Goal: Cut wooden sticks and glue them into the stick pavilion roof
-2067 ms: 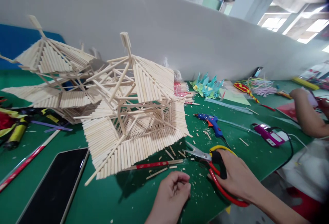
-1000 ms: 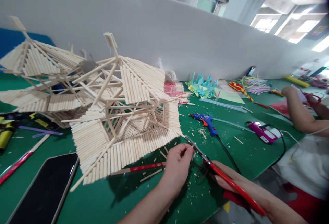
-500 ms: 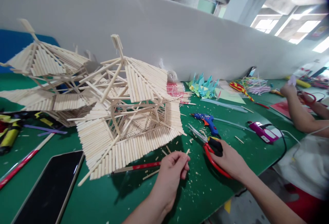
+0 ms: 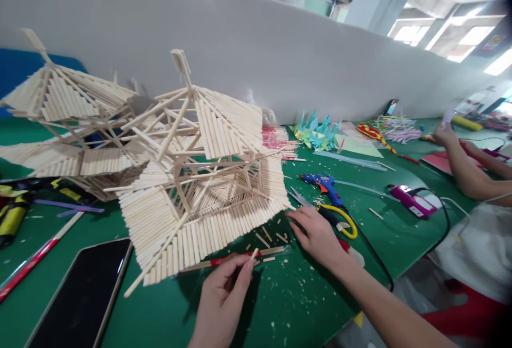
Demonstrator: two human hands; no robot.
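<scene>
My left hand pinches a short wooden stick between thumb and fingertips, in front of the model. Its tip points up. My right hand has its fingers apart, holding nothing that I can see, with the fingertips at the front right corner of the stick-built pavilion model. Whether they touch it I cannot tell. Behind that hand lie metal blades and a yellow-and-black handle; a red handle is mostly hidden under it. A red-wrapped pack of sticks lies below the model's front edge.
A second stick model stands at left, near a phone. A blue glue gun, its cable, a purple device and folded paper lie right. Stick scraps dot the green table. Another person's hand works at far right.
My right hand has let go of the red-handled cutting tool and moved left to the model's corner. My left hand has drawn left and down with the short stick.
</scene>
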